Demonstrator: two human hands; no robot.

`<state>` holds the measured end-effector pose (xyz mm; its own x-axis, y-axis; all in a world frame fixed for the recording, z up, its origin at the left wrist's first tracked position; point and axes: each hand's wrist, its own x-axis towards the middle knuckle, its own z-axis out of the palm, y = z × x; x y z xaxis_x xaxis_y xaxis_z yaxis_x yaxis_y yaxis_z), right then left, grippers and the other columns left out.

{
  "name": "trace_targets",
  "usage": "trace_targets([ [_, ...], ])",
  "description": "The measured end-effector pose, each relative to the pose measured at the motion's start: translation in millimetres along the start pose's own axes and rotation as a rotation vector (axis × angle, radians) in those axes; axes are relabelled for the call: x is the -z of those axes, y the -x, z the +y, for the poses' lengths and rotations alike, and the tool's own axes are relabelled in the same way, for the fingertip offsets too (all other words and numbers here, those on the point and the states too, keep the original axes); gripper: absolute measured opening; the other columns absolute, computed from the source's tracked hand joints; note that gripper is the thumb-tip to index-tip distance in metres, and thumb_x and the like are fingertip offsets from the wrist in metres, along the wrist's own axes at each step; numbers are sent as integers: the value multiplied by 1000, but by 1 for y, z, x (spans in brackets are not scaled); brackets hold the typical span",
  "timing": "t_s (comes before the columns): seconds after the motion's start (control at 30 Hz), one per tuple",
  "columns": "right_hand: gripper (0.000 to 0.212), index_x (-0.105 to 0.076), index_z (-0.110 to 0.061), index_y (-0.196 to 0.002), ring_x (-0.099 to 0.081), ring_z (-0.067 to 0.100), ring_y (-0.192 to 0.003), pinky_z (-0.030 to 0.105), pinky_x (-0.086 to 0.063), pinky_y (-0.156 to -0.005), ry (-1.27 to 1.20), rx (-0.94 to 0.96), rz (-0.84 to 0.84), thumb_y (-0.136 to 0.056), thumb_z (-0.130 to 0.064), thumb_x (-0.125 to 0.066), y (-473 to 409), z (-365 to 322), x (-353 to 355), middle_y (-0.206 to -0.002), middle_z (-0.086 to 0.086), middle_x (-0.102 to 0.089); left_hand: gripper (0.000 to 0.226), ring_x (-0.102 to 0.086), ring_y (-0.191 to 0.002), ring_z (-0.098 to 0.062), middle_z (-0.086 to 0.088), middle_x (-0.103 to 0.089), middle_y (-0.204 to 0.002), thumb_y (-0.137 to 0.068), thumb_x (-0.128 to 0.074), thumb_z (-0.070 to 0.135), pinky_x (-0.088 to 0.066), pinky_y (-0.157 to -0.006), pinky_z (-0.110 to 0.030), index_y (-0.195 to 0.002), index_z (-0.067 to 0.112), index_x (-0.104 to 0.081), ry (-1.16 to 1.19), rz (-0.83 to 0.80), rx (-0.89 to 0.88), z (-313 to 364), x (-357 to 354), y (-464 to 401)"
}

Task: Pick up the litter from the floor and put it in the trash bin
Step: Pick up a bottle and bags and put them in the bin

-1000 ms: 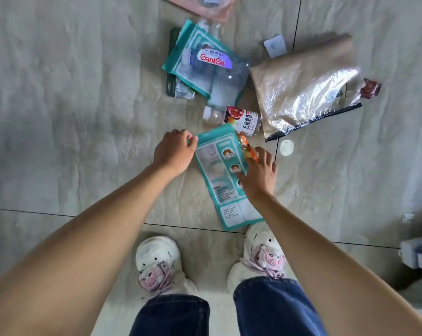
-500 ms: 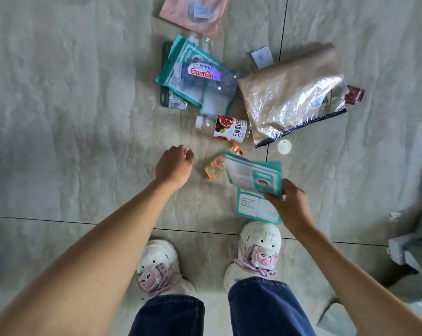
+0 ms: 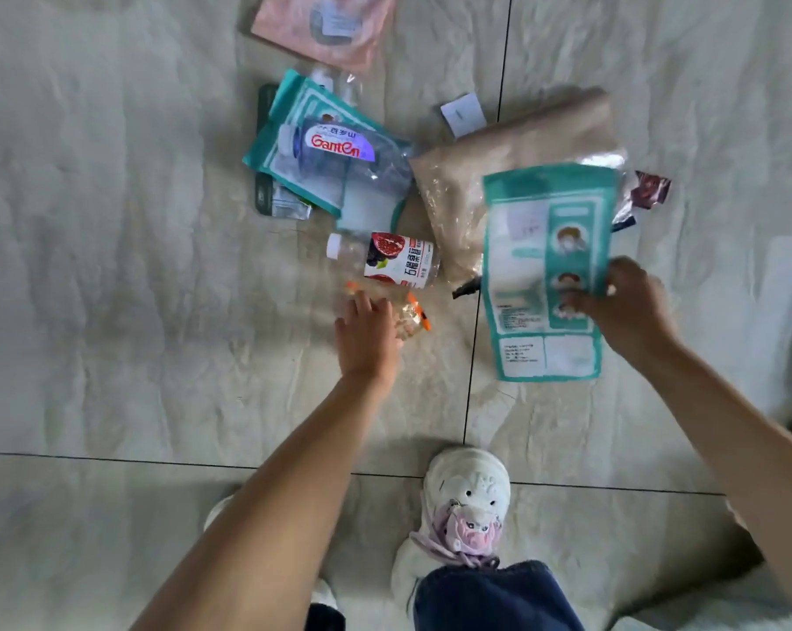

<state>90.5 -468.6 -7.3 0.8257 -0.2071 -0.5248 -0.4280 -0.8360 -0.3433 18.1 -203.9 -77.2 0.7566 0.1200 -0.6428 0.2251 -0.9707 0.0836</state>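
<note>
My right hand (image 3: 630, 307) grips a teal and white packet (image 3: 544, 266) by its right edge and holds it up, off the floor, at the right. My left hand (image 3: 366, 339) reaches down with its fingers apart and rests on a small clear wrapper with orange ends (image 3: 410, 316) that lies on the tile. Just beyond it, a small bottle with a pomegranate label (image 3: 398, 261) lies on its side. No trash bin shows in this view.
More litter lies ahead: a Ganten water bottle (image 3: 344, 152) on another teal packet (image 3: 294, 129), a brown foil-lined bag (image 3: 512, 148), a pink packet (image 3: 325, 29), a white slip (image 3: 462, 113), a dark red wrapper (image 3: 651, 189). My white shoe (image 3: 467, 494) stands below.
My right hand has lifted the teal packet off the floor and swung it to the right. My left hand let go of it, then moved right onto the small orange wrapper.
</note>
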Motion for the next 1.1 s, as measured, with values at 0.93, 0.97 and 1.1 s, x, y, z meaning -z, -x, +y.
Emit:
trace_targets([
  [0.93,66,-48,-10,-118,-54,34,-110,40,-36,-90,604,150,-155,-67,-40,-78,-83,-87,-31,-108,19,-65,57,-60,-110,-34,-14,-56,-121,-77,-69,42,-49,-84,-38,-118,9,-49,227,-73,-80,-69,64,-34],
  [0.97,59,-53,-12,-114,-52,33,-111,39,-36,-90,596,127,-188,-68,-40,-76,-76,-84,-32,-108,17,-65,56,-60,-111,-34,-14,-56,-121,-78,-68,43,-49,-84,-39,-117,9,-48,237,-71,-63,-71,59,-28],
  [1.1,39,-62,-16,-103,-53,31,-107,36,-35,-84,506,23,-253,-72,-36,-74,-56,-70,-33,-102,11,-68,66,-58,-113,-34,-14,-54,-123,-76,-69,51,-48,-87,-41,-120,8,-47,299,-74,24,-68,48,-16],
])
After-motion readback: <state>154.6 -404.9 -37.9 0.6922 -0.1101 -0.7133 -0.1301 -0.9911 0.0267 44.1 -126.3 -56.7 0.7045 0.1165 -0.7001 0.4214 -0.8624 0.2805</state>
